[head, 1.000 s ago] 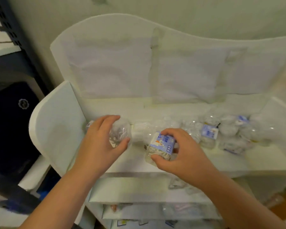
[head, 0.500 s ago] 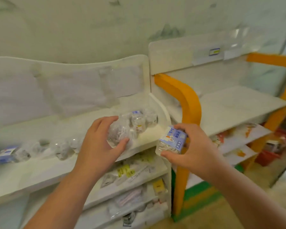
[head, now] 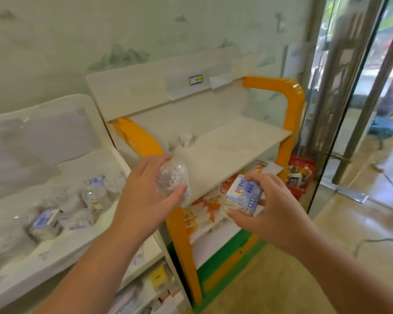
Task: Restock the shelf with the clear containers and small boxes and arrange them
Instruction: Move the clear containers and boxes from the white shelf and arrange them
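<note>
My left hand [head: 143,196] grips a round clear container [head: 173,180] with white pieces inside, held at the front left corner of the orange-framed shelf's top board [head: 232,150]. My right hand [head: 275,209] holds a clear container with a blue and white label [head: 243,196] below that board's front edge, over the lower tier. On the white shelf [head: 61,243] to the left lie several more clear containers [head: 77,207], some with blue labels.
The orange frame [head: 290,114] bounds the right shelf. Orange and white packets [head: 202,211] fill its lower tier. A red basket [head: 300,175] stands beside it. A glass door with a metal post [head: 340,91] lies to the right. A small white item [head: 184,141] sits at the board's back.
The view swung right from the white shelf to the orange-framed shelf. Both hands carried their containers across and now hold them at that shelf's front.
</note>
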{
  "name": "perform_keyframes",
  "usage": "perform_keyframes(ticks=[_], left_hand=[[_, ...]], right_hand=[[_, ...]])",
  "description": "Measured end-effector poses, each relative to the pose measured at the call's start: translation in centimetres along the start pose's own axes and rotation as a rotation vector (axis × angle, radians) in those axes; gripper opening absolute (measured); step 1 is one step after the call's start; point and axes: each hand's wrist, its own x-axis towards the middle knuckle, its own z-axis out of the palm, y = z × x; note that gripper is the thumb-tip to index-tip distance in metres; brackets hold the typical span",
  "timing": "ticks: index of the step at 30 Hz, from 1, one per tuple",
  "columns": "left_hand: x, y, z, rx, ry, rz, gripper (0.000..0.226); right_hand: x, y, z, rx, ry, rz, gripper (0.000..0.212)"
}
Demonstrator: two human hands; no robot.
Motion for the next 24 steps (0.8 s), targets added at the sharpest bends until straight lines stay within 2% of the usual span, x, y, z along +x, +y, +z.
perform_keyframes(ticks=[7,12,18,24], left_hand=[[8.2,1.6,8.0,-0.048,0.008,-0.021,0.063],[14.0,1.9,13.1,-0.091,0.003,-0.025,0.062],[19.2,2.8,17.6,-0.097,0.011,-0.037,0.062],[23.8,3.5,21.5,-0.039,0.067,-0.114,0.063]], right_hand=[[6.7,5.5,-4.7,-0.068,-0.047,0.046,0.099],[11.6,9.2,-7.5,-0.102,-0.066,0.059,0.097],[16.5,13.6,-9.4,-0.024,-0.065,0.120,0.083],[23.3,18.2,-11.4,0.061,-0.113,0.030,0.069]])
